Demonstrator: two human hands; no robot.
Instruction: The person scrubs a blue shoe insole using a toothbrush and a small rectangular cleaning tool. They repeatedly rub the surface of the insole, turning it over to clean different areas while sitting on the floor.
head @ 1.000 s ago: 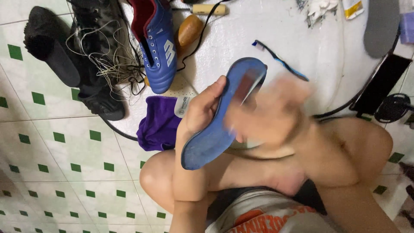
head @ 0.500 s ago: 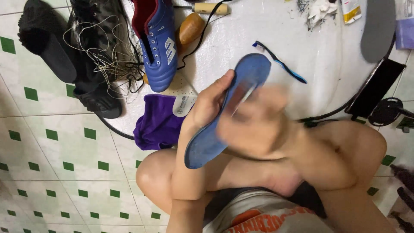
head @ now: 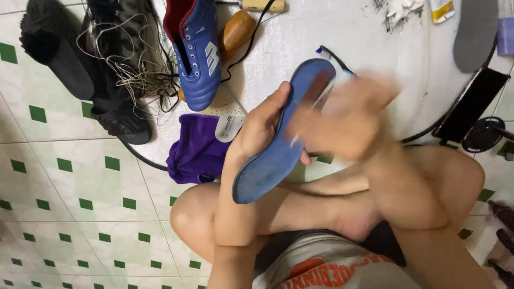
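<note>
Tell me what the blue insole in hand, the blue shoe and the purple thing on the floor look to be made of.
Blue insole: probably foam, matte; it curves in the left hand.
Blue shoe: smooth leather or synthetic, slight sheen.
Purple cloth: soft fabric, crumpled folds.
Right hand is blurred.

You sit on a floor of pale tiles (head: 69, 208) with small green squares, from 6 to 9 o'clock. At 12 o'clock lies a round white surface (head: 342, 32), evenly and brightly lit.

The insole (head: 278, 139) lies between both hands above the crossed legs (head: 300, 208), shoe (head: 197, 53) beyond it.
</note>
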